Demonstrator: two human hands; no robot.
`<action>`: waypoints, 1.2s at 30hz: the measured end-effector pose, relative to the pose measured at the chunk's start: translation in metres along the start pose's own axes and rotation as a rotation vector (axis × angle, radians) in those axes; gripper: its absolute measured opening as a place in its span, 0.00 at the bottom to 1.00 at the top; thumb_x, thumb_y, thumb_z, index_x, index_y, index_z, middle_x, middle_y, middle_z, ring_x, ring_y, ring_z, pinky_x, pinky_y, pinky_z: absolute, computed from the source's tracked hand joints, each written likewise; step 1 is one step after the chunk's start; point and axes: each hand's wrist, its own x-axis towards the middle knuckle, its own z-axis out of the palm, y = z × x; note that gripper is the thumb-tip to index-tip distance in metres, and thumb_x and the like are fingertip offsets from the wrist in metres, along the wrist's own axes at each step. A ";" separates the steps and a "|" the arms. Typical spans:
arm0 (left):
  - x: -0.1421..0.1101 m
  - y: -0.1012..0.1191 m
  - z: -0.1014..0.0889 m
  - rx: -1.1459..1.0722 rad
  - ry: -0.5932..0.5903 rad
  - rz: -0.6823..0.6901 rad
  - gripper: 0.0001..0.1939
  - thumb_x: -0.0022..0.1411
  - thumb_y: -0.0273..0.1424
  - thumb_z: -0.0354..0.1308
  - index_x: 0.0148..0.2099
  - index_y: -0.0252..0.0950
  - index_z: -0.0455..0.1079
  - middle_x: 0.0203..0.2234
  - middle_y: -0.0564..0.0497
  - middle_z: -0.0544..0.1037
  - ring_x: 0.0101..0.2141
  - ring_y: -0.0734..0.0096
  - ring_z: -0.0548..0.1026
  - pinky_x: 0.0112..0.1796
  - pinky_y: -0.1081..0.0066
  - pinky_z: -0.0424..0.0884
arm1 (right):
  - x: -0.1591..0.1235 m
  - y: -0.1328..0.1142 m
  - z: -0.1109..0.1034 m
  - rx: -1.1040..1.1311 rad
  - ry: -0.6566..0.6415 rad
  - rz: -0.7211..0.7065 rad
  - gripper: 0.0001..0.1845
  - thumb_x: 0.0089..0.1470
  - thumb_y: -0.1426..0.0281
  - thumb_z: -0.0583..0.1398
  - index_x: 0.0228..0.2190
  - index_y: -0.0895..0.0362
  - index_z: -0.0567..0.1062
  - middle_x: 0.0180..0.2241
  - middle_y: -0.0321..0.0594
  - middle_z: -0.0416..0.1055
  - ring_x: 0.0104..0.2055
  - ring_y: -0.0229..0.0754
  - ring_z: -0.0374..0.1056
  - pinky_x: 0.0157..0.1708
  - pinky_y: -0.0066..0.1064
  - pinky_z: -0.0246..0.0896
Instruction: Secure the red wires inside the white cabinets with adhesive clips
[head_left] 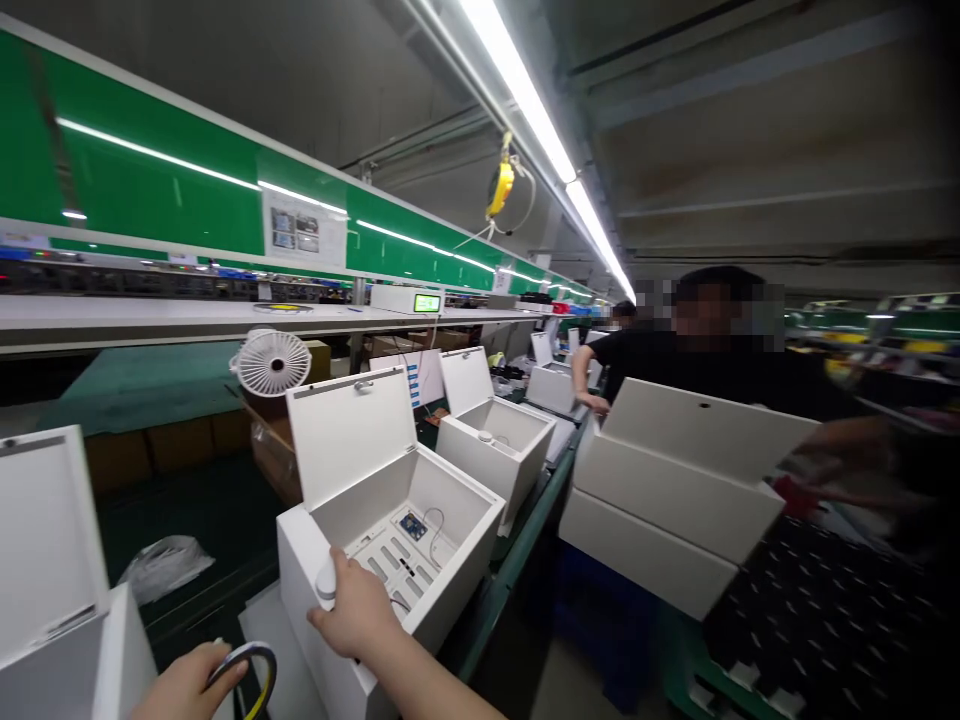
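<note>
Right hand (pixel 352 610) pinches a rounded white part (pixel 325 584) on the rim of an open white box (pixel 457 580), its lid upright. Left hand (pixel 187 685) curls around a roll of tape (pixel 251 675), lower left. More open boxes (pixel 495 470) line a long table (pixel 510 590) under strip lights, with a co-worker (pixel 712 340) across the aisle.

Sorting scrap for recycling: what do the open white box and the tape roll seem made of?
The white box looks like powder-coated sheet metal, given its thin walls and smooth matte finish, though painted plastic is possible. The tape roll seems glossy plastic film, black with a yellow edge.
</note>
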 end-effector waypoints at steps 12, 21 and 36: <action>-0.013 0.014 -0.010 0.162 0.015 -0.042 0.16 0.65 0.40 0.48 0.36 0.36 0.73 0.37 0.43 0.77 0.41 0.57 0.74 0.41 0.63 0.62 | 0.011 0.003 0.007 0.094 -0.034 -0.020 0.45 0.47 0.55 0.61 0.64 0.55 0.58 0.54 0.50 0.70 0.55 0.56 0.67 0.51 0.40 0.61; -0.015 0.015 -0.011 0.156 -0.001 -0.041 0.17 0.65 0.41 0.48 0.34 0.37 0.72 0.35 0.44 0.78 0.39 0.58 0.75 0.38 0.64 0.61 | 0.014 0.004 0.007 0.106 -0.033 -0.019 0.46 0.47 0.55 0.61 0.65 0.54 0.56 0.54 0.49 0.70 0.54 0.56 0.67 0.51 0.42 0.61; -0.015 0.019 -0.015 0.123 -0.028 -0.023 0.19 0.66 0.41 0.45 0.33 0.35 0.71 0.34 0.44 0.77 0.37 0.60 0.73 0.38 0.65 0.60 | 0.010 0.002 0.004 0.077 -0.019 -0.029 0.45 0.47 0.54 0.62 0.63 0.53 0.58 0.53 0.50 0.71 0.55 0.57 0.67 0.51 0.43 0.61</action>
